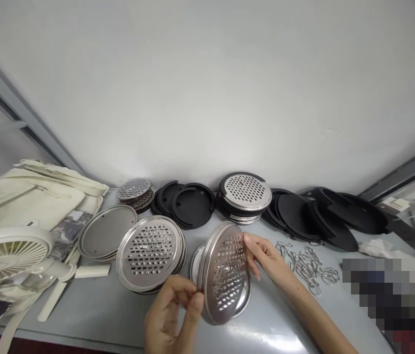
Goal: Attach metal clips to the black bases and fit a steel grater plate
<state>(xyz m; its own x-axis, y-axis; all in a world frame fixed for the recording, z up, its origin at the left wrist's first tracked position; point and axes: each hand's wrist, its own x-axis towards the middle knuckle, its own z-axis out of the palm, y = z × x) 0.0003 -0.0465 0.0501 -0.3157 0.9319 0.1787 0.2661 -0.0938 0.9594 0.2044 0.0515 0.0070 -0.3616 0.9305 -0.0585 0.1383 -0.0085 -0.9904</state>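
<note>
I hold a round perforated steel grater disc tilted almost on edge above the grey table. My left hand pinches its near rim with fingers closed. My right hand grips the far rim with thumb and fingers. Another steel disc lies just behind it. A stack of perforated discs sits left of my hands.
A stack of plain steel lids and a white fan are at the left. Black round rings and black lids line the wall, with a disc-topped stack between. Wire clips lie at the right.
</note>
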